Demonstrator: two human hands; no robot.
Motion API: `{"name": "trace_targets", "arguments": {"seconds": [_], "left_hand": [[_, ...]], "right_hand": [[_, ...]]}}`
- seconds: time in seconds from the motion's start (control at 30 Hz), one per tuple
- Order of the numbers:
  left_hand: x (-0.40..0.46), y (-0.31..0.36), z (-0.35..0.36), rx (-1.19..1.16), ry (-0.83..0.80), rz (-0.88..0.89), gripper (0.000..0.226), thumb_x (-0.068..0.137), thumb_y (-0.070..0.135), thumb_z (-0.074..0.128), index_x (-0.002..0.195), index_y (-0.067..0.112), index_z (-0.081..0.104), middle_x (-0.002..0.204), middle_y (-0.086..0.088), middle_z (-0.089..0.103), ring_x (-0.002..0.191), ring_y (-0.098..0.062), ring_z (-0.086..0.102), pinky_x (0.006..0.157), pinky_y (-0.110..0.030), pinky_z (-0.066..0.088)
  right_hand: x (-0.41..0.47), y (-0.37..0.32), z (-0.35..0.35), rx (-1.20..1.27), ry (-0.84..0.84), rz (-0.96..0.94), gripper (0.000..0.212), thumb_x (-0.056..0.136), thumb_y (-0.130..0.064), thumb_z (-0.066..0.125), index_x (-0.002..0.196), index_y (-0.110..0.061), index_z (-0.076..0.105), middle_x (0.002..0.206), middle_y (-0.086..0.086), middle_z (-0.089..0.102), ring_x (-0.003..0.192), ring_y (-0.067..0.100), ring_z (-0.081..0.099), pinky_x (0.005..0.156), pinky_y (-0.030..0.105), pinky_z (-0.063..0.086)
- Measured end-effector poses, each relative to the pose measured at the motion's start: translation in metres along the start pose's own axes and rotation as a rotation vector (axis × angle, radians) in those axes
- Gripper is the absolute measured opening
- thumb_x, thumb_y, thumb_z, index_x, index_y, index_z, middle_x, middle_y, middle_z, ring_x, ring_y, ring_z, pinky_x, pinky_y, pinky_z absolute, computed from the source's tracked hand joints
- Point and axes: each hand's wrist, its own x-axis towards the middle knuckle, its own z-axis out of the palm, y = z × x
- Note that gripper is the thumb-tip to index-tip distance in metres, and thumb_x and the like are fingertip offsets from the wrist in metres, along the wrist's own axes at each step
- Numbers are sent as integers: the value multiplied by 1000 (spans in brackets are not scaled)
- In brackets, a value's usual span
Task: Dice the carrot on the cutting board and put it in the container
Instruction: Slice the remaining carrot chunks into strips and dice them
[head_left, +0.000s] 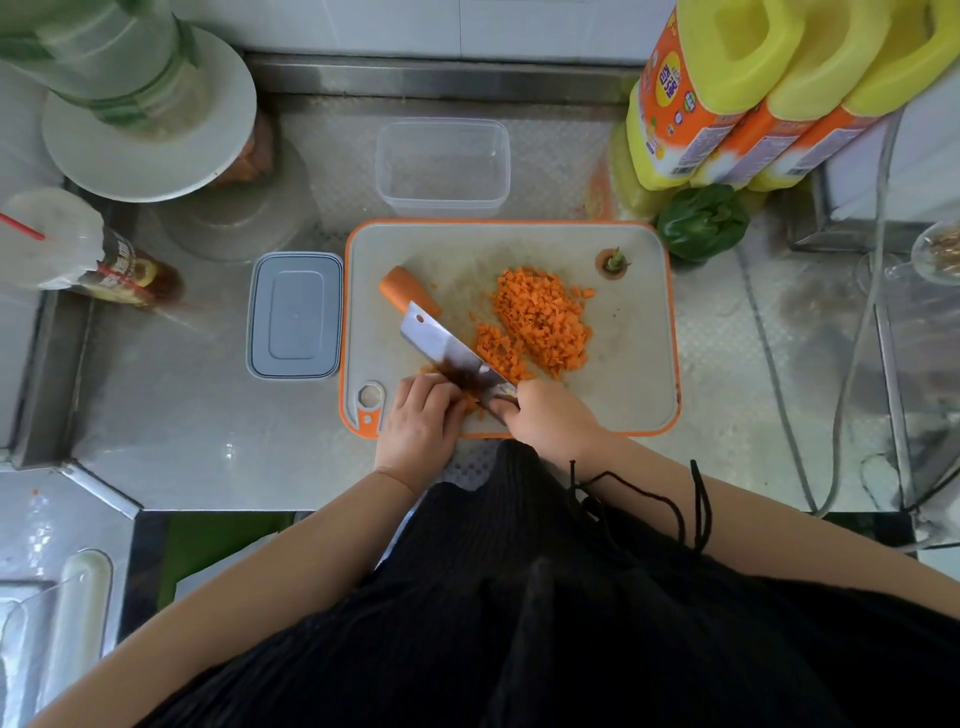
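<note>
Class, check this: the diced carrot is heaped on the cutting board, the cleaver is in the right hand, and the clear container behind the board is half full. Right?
One error: the head view shows the clear container empty. The rest stands.

We're looking at a kitchen, likely commercial: stainless steel bench (208, 415) with raised edges, tiled wall (415, 21) behind, big oil jugs (727, 104) lining up, green pepper (701, 221), cutting board (634, 364), sauce bottle (130, 270).
</note>
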Motion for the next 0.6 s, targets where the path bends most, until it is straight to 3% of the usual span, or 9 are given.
{"name": "trace_targets", "arguments": {"seconds": [0.2,0.3,0.43,0.6], "left_hand": [[0,-1,-7,36,-2,46,27,95,28,53,91,6,69,96,-12,63,89,-33,56,79,-39,49],[-4,-5,-8,44,13,92,26,98,26,54,94,4,66,98,-13,62,89,-35,56,78,-42,50],[-6,-9,-6,75,-31,187,13,93,18,63,90,5,66,95,-11,61,85,-33,55,73,-43,50],[-2,-8,-5,36,-47,164,13,91,17,62,88,5,68,92,-9,61,86,-30,54,75,-40,50]], "right_hand": [[-5,0,-1,-7,38,-1,34,99,-42,42,81,-13,46,64,-2,43,64,21,47,53,29,31],[-10,0,-3,-31,34,-35,41,99,-39,42,68,-13,43,61,0,45,55,17,44,47,28,28],[-16,-6,1,-52,-34,-22,35,100,-38,40,79,-11,46,64,-1,44,68,23,49,61,32,37],[-13,-11,5,-125,-44,-16,32,101,-34,40,78,-13,44,65,0,45,69,24,51,63,33,41]]}}
